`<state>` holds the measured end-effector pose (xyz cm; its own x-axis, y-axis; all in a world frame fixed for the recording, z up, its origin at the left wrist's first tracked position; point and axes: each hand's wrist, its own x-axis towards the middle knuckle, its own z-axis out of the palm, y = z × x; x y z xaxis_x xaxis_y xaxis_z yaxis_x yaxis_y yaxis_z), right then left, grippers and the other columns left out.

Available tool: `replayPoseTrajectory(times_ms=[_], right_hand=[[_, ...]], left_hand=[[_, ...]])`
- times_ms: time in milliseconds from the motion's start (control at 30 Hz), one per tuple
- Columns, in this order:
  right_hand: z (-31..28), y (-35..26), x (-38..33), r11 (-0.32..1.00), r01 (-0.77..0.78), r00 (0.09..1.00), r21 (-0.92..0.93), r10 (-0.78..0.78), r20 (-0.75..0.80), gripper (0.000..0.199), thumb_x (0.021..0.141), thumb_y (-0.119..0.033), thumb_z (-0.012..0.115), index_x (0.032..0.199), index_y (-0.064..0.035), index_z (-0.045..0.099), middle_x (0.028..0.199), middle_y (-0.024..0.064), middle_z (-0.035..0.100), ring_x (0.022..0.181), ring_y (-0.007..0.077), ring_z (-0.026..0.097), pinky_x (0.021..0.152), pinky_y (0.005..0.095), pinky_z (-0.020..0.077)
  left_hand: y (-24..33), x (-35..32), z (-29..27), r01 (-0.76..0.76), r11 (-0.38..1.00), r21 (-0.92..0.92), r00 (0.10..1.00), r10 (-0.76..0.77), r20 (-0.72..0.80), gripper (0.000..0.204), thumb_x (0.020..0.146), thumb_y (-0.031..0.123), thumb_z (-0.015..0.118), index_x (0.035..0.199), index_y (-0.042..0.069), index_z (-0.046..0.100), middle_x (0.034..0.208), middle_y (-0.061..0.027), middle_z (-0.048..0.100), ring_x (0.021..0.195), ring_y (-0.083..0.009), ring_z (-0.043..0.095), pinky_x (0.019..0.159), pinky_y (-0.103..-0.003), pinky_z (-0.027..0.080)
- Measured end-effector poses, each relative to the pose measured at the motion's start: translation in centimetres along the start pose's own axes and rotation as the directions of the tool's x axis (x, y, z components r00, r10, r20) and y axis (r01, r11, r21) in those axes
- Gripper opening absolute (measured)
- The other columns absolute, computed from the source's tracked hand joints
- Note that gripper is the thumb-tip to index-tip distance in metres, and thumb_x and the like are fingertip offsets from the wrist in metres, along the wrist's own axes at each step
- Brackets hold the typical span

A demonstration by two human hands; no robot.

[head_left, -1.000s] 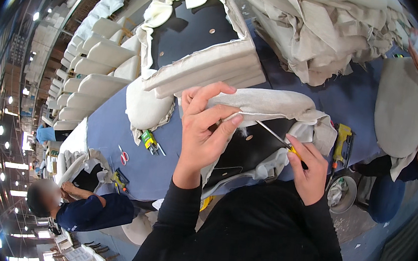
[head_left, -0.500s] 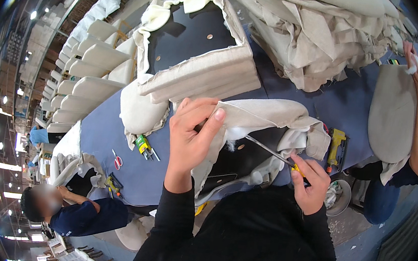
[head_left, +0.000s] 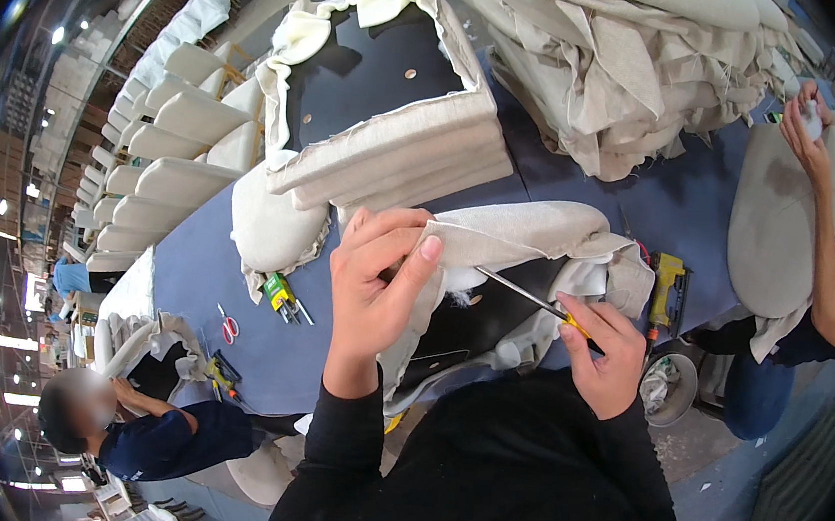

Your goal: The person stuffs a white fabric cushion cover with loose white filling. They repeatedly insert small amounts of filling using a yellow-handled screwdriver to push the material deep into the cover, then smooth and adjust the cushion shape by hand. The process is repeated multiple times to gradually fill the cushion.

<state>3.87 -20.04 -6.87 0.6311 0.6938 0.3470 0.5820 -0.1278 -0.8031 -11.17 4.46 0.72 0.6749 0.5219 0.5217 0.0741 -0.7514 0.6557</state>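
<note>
At the far left, stacked pale upholstered cushions [head_left: 164,126] were ranged along the hall, and a person in a dark blue top [head_left: 145,430] was bent beside the long blue-covered worktable [head_left: 205,270]. Small red-handled scissors [head_left: 228,324] and a green and yellow hand tool [head_left: 281,295] were laid on the table, well apart from each other.

Further in, the left hand [head_left: 376,277] was clenched on a fold of beige fabric [head_left: 516,232], thumb pressed over forefinger, the cloth being pulled over the edge of a dark-backed upholstered panel [head_left: 477,322] lying just in front of the person. The slim metal-shafted tool with a yellow handle [head_left: 525,296] was grasped in the right hand [head_left: 604,354], fingers closed round the handle. Its long axis was seen to run up and to the left, from the right hand toward the left thumb, the tip ending near the pinched fold, just beside a tuft of white stuffing. The left hand was therefore judged the nearer to the working point.

Right of this, a yellow power stapler [head_left: 666,285] was set on the table. A heap of beige fabric covers [head_left: 637,71] was piled beyond. At the far right, a grey oval cushion [head_left: 774,214] was held by another person's hands [head_left: 808,122].
</note>
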Motion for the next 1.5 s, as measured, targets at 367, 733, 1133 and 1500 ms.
replayPoseTrajectory(times_ms=[367, 733, 1133, 1500], right_hand=[[-2.3, -0.1, -0.1, 0.98, 0.198, 0.973, 0.021, -0.199, 0.113, 0.034, 0.083, -0.014, 0.083, 0.115, -0.0045, 0.083, 0.088, 0.0104, 0.073, 0.073, 0.0272, 0.068, 0.068, 0.0364, 0.0513], [-4.9, -1.8, 0.2, 0.958, 0.288, 0.917, 0.0, -0.276, 0.289, 0.035, 0.088, -0.028, 0.08, 0.114, -0.0051, 0.083, 0.083, 0.0087, 0.07, 0.068, 0.0243, 0.065, 0.063, 0.0351, 0.0483], [-7.4, -2.8, 0.6, 0.923, 0.382, 0.868, -0.054, -0.338, 0.364, 0.039, 0.093, -0.036, 0.078, 0.111, -0.0017, 0.083, 0.081, 0.0095, 0.069, 0.064, 0.0245, 0.061, 0.059, 0.036, 0.0458], [-7.9, -1.1, -1.9, 0.959, 0.282, 0.909, -0.011, -0.264, 0.321, 0.041, 0.093, -0.038, 0.079, 0.109, -0.0002, 0.082, 0.082, 0.0107, 0.069, 0.064, 0.0257, 0.062, 0.06, 0.0361, 0.0467]], left_hand=[[-2.0, -4.5, -2.1, 0.27, 0.853, -0.447, 0.911, -0.076, 0.405, 0.106, 0.056, 0.041, 0.101, 0.147, 0.003, 0.063, 0.144, -0.0173, 0.061, 0.137, -0.0364, 0.059, 0.117, -0.045, 0.042], [0.0, -6.9, -2.4, 0.23, 0.863, -0.451, 0.913, -0.031, 0.406, 0.098, 0.056, 0.037, 0.099, 0.144, 0.008, 0.066, 0.143, -0.0164, 0.064, 0.133, -0.0379, 0.062, 0.112, -0.047, 0.046], [0.9, -7.6, -2.4, 0.208, 0.884, -0.418, 0.899, -0.004, 0.439, 0.09, 0.06, 0.031, 0.089, 0.145, 0.01, 0.067, 0.142, -0.0146, 0.065, 0.126, -0.0356, 0.067, 0.103, -0.044, 0.05], [1.3, -7.9, -1.7, 0.17, 0.894, -0.415, 0.915, 0.013, 0.404, 0.091, 0.058, 0.028, 0.089, 0.145, 0.01, 0.067, 0.141, -0.0144, 0.065, 0.12, -0.0337, 0.067, 0.097, -0.041, 0.05]])
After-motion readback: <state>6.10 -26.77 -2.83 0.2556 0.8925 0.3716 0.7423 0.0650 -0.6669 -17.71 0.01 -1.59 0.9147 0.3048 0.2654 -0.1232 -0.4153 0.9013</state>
